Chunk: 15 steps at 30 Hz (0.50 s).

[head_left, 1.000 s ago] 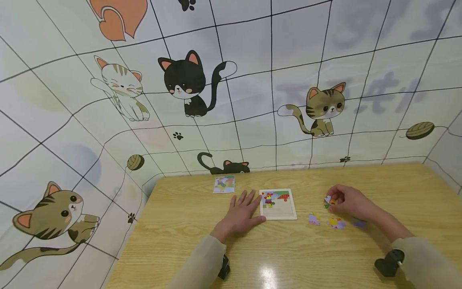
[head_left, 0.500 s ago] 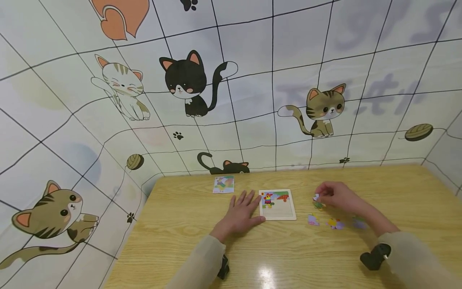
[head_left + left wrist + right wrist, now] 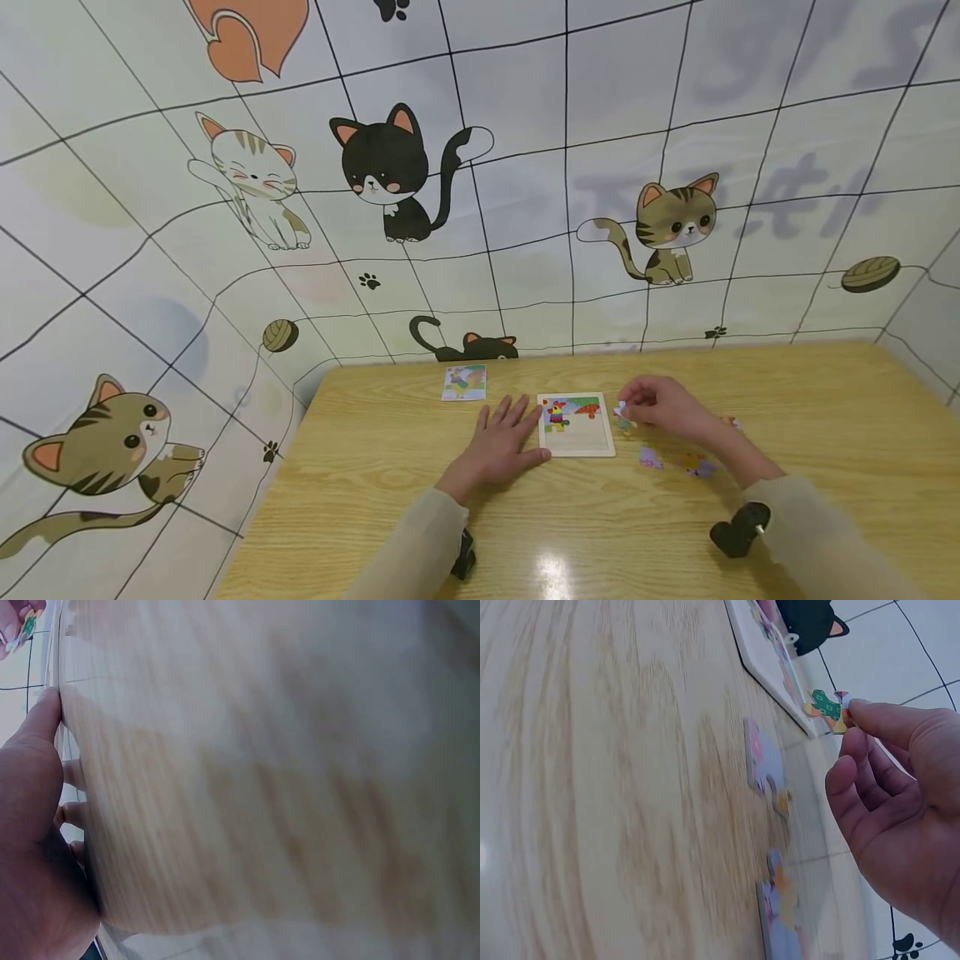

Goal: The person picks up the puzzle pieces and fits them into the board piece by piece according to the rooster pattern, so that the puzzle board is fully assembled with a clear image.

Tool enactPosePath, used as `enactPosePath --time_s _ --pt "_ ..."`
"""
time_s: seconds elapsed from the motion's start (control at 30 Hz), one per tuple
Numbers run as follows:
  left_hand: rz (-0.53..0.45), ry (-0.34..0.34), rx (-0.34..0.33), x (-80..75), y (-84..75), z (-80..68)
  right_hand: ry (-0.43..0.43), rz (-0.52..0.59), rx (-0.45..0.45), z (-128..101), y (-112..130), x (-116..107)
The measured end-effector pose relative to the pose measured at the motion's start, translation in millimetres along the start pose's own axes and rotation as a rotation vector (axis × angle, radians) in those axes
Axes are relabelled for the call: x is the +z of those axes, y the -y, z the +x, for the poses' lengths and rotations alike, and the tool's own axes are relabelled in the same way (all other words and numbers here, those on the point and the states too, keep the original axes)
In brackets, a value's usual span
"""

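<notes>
A small white puzzle board [image 3: 576,425] lies flat on the wooden table [image 3: 600,533], with two coloured pieces fitted along its top edge. My left hand [image 3: 501,446] rests flat on the table, fingers spread, its thumb against the board's left edge. My right hand [image 3: 660,407] hovers just right of the board and pinches a small green and orange puzzle piece [image 3: 826,707] between its fingertips. In the left wrist view the left hand [image 3: 34,825] lies on the blurred tabletop.
Loose puzzle pieces [image 3: 651,457] [image 3: 697,465] lie on the table right of the board, also close in the right wrist view [image 3: 763,766]. A small picture card [image 3: 465,382] lies near the wall. The cat-patterned wall rises directly behind the table.
My right hand has carried the pinched piece leftward from the loose pieces to just beside the board's right edge. The left hand has stayed put.
</notes>
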<state>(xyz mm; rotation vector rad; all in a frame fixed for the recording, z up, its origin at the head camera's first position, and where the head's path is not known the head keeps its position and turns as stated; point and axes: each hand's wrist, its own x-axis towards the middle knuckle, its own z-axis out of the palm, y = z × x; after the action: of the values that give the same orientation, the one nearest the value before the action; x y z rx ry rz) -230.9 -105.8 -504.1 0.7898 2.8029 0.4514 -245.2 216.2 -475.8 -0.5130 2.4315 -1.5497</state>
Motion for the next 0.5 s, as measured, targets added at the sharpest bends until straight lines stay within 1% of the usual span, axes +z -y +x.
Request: enactPosePath --time_s 0.13,0.37,0.5 --pt "-0.001 0.000 -0.001 0.4 0.1 0.1 0.019 0.051 0.005 5.7 2.3 9.4" --pt "0.001 0.003 -0.007 -0.1 0.2 0.3 0.040 0.102 0.027 16.1 2.8 25.9" --pt "0.001 0.003 -0.009 0.2 -0.3 0.8 0.027 0.086 0.035 22.4 3.4 35.1"
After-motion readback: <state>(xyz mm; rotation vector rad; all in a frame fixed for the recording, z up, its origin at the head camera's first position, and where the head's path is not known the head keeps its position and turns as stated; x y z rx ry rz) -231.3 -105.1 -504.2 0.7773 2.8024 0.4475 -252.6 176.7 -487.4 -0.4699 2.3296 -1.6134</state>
